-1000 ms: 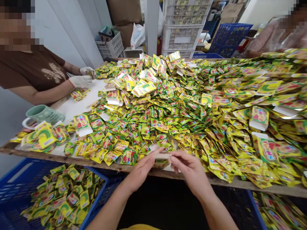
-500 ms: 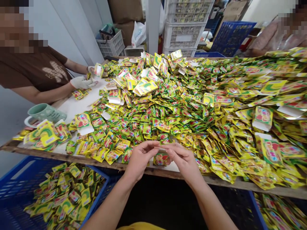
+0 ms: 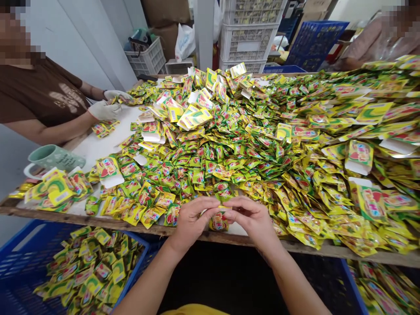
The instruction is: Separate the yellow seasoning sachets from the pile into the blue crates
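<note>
My left hand and my right hand meet at the near table edge, fingertips pinching the top of a small yellow-and-red foil sachet. Its upper part is hidden by my fingers. A large heap of yellow-green foil sachets spreads across the table just beyond my hands. Several more sachets lie close to my left wrist.
A gloved co-worker handles sachets at the left, beside a green mug. Blue crates holding sachets stand below the table's wooden edge. Stacked white crates stand behind; another person's sleeve shows far right.
My hands have closed together over the sachet, and my fingertips now pinch it. The thin white strip held between them a second ago no longer shows. The co-worker's gloved hands have shifted slightly.
</note>
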Tool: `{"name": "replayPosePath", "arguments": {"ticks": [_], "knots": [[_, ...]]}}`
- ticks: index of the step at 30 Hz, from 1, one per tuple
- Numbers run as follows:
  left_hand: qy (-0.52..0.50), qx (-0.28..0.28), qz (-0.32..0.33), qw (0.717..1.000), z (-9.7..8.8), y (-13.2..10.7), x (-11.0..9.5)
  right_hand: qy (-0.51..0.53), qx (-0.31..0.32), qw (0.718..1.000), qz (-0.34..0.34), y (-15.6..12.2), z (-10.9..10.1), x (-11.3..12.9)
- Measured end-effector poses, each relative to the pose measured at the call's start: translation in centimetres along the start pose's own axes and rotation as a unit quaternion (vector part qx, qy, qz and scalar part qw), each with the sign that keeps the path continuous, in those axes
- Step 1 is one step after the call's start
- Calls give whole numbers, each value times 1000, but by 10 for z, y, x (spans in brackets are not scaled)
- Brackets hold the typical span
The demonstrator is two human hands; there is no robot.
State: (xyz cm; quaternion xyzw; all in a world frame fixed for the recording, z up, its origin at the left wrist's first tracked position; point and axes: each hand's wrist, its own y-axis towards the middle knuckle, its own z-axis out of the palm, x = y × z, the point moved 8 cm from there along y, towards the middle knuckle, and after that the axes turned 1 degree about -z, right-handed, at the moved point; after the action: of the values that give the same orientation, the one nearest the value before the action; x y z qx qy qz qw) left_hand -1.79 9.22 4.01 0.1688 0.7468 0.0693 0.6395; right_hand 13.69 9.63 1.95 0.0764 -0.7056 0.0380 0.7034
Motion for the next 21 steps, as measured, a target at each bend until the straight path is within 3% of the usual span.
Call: {"name": "replayPosePath", "arguments": {"ticks": [3, 8, 10, 13, 15, 17, 19, 21], "knots": [[10, 26, 46, 999, -1, -4, -3, -62, 2, 996, -70, -4, 3, 5], [24, 54, 84, 995, 6, -18, 2, -182, -61, 958, -211, -28, 7, 22], [34, 69, 88, 993, 14, -22, 4, -195, -49, 955, -217, -33, 7, 21], [59, 36, 54, 996, 9, -24, 5, -209, -60, 966, -139, -19, -12, 6], [67, -47, -16, 997, -19, -25, 5, -262, -97, 955, -97, -1, -28, -3], [75, -97, -110, 986, -60, -33, 6, -334, -90, 934, -90, 17, -29, -10], [115, -40, -208, 970, -100, -50, 14, -372, -42, 923, -85, 31, -17, -18], [193, 79, -292, 933, -140, -85, 31, -359, -16, 931, -64, 34, -8, -25]]}}
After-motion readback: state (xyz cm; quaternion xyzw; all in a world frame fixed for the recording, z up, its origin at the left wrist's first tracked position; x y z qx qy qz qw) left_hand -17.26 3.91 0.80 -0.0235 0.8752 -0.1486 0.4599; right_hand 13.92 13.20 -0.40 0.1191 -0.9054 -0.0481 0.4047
